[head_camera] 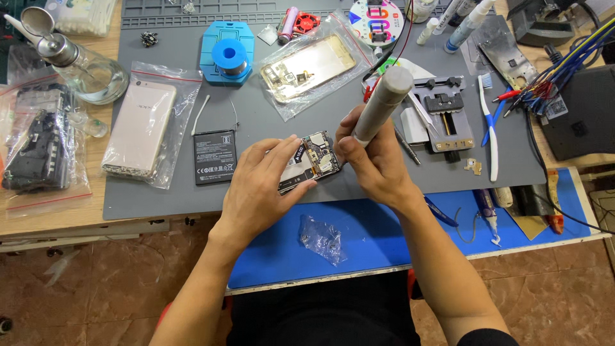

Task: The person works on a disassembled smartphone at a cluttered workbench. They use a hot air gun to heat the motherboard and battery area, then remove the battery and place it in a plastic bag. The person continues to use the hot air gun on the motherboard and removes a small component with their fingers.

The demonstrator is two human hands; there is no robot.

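- The left hand [266, 182] pinched a phone circuit board [312, 160] between thumb and fingers, holding it low over the grey work mat [269, 109], just at the mat's near edge.
- The right hand [375, 163] was closed around a thick grey cylindrical tool [383, 102], its upper end tilted away from the person and its working tip hidden behind the fingers, right beside the board.
- To work well here, I judged the board should be kept pinned by its edges so fingers stayed off the components, with the tool tip brought down steadily and the wrist braced against the mat.
- Left of the holding hand lay a black phone battery [214, 156]; beyond that, a clear zip bag [154, 122] held a pink-gold phone.
- Beyond the grip, another clear bag [314, 70] contained a gold phone frame.
- At the far left, a bag [41, 150] held dark phone parts, and a glass dispenser bottle [96, 74] held clear liquid.
- Near the person, a crumpled empty plastic bag [322, 238] lay on the blue mat [384, 230].
- Right of the tool hand stood a metal board holder [448, 122].
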